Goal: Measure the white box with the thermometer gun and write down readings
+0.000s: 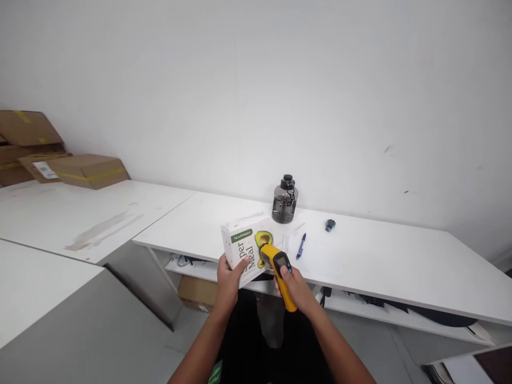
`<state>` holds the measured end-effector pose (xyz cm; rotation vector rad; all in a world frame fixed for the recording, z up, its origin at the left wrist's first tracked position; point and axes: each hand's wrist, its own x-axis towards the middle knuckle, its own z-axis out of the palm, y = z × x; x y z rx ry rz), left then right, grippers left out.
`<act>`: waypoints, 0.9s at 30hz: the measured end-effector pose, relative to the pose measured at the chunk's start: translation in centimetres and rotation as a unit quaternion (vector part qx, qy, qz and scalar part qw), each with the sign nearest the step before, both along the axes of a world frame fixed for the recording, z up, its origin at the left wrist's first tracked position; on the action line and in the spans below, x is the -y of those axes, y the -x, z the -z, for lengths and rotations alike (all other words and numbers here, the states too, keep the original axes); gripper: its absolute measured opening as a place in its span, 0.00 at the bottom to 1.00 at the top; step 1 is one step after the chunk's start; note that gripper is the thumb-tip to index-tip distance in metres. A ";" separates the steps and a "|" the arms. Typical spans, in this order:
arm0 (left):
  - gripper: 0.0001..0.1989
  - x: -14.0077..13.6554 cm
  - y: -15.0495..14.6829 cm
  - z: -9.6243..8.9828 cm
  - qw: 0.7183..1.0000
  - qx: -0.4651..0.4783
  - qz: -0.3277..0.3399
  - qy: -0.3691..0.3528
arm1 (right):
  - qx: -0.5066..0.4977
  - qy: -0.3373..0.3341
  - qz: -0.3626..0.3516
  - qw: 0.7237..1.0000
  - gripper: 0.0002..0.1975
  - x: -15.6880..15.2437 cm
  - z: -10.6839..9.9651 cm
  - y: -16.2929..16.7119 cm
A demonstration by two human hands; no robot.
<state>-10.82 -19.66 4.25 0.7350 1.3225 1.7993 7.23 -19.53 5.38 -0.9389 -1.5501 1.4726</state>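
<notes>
While your left hand [229, 281] grips the lower edge of a white cardboard meal box printed with an avocado [247, 249], tilted above the near edge of the white table [384, 261], your right hand [295, 287] closes around a yellow pistol-shaped handheld scanner [279, 266], its nose touching the box face. Farther back on the table lie a blue pen [301, 246], a small dark blue object [330, 225] and a smoky translucent water jug with a black cap [285, 200] by the wall.
</notes>
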 end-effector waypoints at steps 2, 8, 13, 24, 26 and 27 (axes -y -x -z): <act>0.28 1.2 -0.3 -0.4 1.000 0.023 0.019 0.005 | 0.042 -0.043 0.019 0.998 0.26 0.7 -0.5 -0.9; 0.31 4.0 -0.4 -0.3 0.999 0.034 0.039 0.011 | 0.142 -0.160 0.014 0.977 0.33 2.2 -2.1 -2.4; 0.34 5.4 -0.4 0.5 0.999 0.028 0.024 -0.001 | 0.164 -0.200 -0.025 0.966 0.38 3.1 -3.7 -2.9; 0.33 6.3 0.0 1.0 0.999 0.014 0.042 -0.016 | 0.193 -0.210 -0.040 0.958 0.37 4.3 -5.1 -3.6; 0.34 6.3 0.1 1.1 0.999 0.011 0.047 -0.020 | 0.194 -0.214 -0.043 0.956 0.36 4.4 -5.2 -3.7; 0.35 6.3 0.2 1.2 0.999 0.009 0.048 -0.022 | 0.193 -0.216 -0.043 0.956 0.35 4.5 -5.2 -3.7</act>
